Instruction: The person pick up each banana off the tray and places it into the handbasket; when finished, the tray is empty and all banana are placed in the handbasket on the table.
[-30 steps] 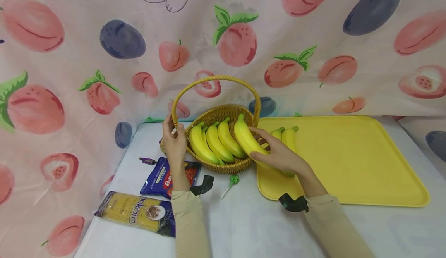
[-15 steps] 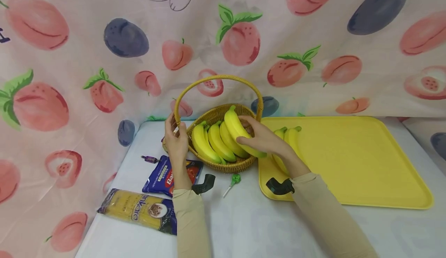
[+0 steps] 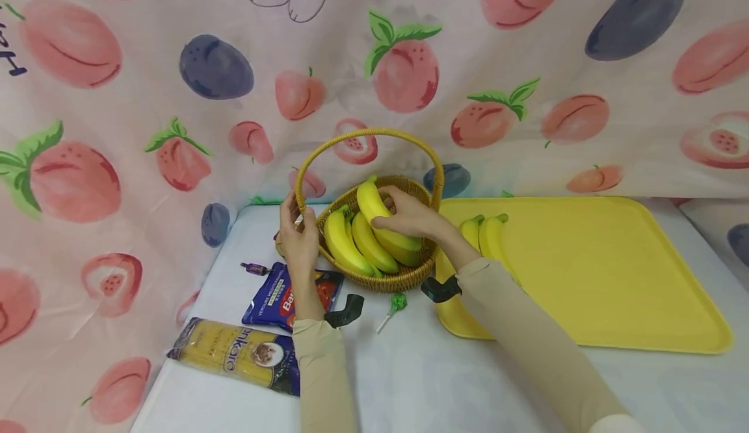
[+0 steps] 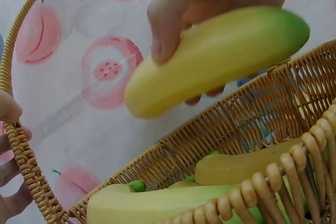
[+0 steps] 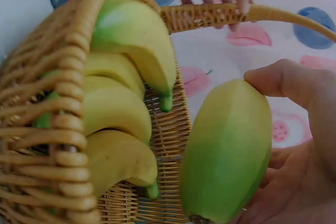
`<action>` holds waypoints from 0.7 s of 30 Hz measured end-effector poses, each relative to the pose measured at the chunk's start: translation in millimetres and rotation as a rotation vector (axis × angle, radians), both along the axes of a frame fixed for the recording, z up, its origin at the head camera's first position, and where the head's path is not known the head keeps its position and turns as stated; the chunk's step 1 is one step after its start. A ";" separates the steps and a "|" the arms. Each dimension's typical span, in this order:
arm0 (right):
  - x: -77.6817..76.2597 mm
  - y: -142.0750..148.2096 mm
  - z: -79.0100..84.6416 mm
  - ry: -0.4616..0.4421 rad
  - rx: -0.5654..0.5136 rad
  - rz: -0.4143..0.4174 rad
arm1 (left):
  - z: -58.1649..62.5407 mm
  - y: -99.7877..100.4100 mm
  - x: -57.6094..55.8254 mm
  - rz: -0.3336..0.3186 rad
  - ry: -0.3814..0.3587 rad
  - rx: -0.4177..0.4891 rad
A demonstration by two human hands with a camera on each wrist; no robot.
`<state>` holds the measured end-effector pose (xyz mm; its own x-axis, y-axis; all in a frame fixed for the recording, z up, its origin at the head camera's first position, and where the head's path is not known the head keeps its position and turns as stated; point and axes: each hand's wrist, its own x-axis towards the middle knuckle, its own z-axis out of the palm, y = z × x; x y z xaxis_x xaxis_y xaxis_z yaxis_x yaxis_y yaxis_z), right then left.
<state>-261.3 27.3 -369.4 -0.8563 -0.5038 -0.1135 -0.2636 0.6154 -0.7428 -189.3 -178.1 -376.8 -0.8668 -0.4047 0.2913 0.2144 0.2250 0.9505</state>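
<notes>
My right hand (image 3: 406,215) holds a yellow banana (image 3: 368,200) with green ends above the wicker basket (image 3: 404,283). In the left wrist view the thumb lies on the near side of this banana (image 4: 220,61), the fingers partly hidden behind it. Several more bananas (image 3: 343,241) lie side by side in the basket, below the held one. At the basket's left side my left hand (image 3: 300,241) grips the foot of the arched handle (image 3: 374,132); its fingers (image 4: 11,200) show around the handle in the left wrist view.
Right of the basket lies a yellow tray (image 3: 608,270) bearing bananas (image 3: 493,235) at its left end. A green lollipop (image 3: 397,302), a blue packet (image 3: 272,300), a noodle bag (image 3: 234,353) and a purple wrapped sweet (image 3: 255,268) lie in front and to the left.
My right hand has carried the banana leftward from the basket's right side to above its middle. The left hand stays at the handle's foot.
</notes>
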 end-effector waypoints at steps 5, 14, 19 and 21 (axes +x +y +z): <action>-9.3 -11.9 -3.0 -0.036 0.043 0.029 | -0.6 -0.5 -1.0 0.000 0.012 -0.012; -20.2 -35.5 -9.8 -0.068 0.168 0.075 | 2.3 -3.5 -0.2 0.010 0.007 -0.033; -21.0 -43.3 -13.9 -0.078 0.233 0.083 | 1.2 -1.5 0.1 0.011 -0.004 -0.017; -20.5 -45.1 -14.8 -0.085 0.254 0.087 | 0.4 -0.1 -0.3 0.011 0.001 -0.006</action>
